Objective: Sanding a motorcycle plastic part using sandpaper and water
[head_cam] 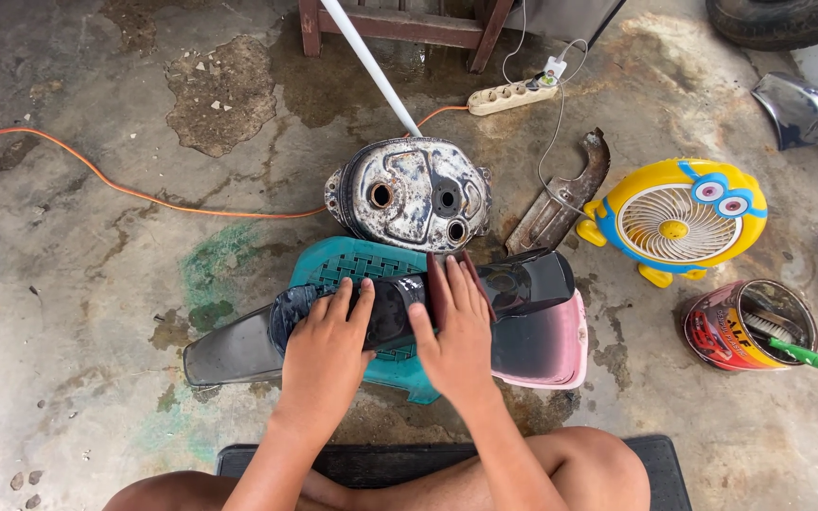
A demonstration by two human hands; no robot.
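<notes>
hands meet on a long black plastic fender (523, 284) that lies across a teal plastic stool (352, 260) and a pink basin (560, 350) on the wet concrete floor (78, 274). left hand (326, 345) lies flat and spread on the fender's dull grey middle, fingers open, pressing down rather than gripping. right hand (456, 331) is also flat, fingers together, pinning a dark red sheet of sandpaper (442, 284) against the curved surface; it holds the sheet by pressure, not by a closed grasp.

fender looks light and thin-walled, likely to flex and rock on its two supports, so it seems to need steady weight from above. its glossy wet end near the basin looks slippery; the scuffed middle should give better purchase. edges and the arched sides look like the firmest places to take hold.

behind it sits a rusty metal fuel tank (409, 194), plainly heavier and rigid. off to the person's right stand a yellow fan (679, 222) and an open tin (745, 326) with a green-handled brush (807, 358). an orange cable (125, 189) runs over the floor towards a power strip (511, 96).
</notes>
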